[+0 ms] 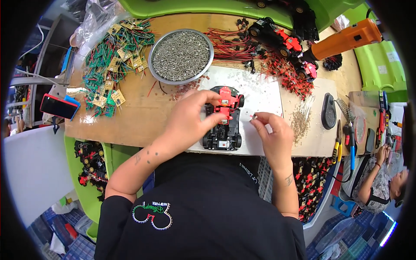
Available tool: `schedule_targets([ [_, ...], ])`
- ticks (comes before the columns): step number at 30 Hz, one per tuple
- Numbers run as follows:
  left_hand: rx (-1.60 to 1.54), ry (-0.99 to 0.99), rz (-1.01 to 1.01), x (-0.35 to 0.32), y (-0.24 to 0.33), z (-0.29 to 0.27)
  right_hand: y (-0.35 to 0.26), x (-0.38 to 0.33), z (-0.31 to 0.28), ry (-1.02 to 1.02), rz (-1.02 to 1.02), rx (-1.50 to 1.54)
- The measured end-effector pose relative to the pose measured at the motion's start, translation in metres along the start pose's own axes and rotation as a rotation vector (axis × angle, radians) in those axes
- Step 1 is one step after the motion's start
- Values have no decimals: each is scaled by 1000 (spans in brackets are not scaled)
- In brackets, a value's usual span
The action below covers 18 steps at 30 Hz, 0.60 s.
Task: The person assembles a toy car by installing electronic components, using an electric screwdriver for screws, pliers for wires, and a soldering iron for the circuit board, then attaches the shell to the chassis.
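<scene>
A black toy car chassis [222, 136] with small wheels lies on a white board [264, 97] in front of me. My left hand [193, 115] grips a red plastic part [225, 97] at the far end of the chassis, thumb and fingers on either side of it. To the right of the chassis, my right hand [274, 132] is raised with its thumb and forefinger pinched together. Something tiny and reddish shows at those fingertips, too small to name. Beyond the hands stands a round metal bowl [211, 56] full of small screws [181, 55].
Green and tan circuit boards with wires [115, 65] pile up at left. Red-black wires [227, 45], finished chassis [284, 41] and an orange electric screwdriver [346, 40] lie far right. Pliers [337, 147] and a soldering iron [350, 147] are at right. Another person [377, 186] sits beyond.
</scene>
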<state>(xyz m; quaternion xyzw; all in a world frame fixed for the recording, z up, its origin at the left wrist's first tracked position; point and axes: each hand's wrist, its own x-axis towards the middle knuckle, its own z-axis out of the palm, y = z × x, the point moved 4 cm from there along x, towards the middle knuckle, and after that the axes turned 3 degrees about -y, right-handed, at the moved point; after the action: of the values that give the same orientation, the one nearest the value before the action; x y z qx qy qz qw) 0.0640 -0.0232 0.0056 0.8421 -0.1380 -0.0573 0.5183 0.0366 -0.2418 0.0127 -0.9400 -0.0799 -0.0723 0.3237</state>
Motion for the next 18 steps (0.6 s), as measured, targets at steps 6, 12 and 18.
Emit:
schedule_targets([
  [6,201,19,123,-10,6,9,-22,-11,9,-131,-21,207],
  [12,151,-70,132,-7,-10,4,-31,-13,11,-138,-43,222],
  [18,219,-6,106,-6,3,11,-44,-12,13,-169,-119,96],
])
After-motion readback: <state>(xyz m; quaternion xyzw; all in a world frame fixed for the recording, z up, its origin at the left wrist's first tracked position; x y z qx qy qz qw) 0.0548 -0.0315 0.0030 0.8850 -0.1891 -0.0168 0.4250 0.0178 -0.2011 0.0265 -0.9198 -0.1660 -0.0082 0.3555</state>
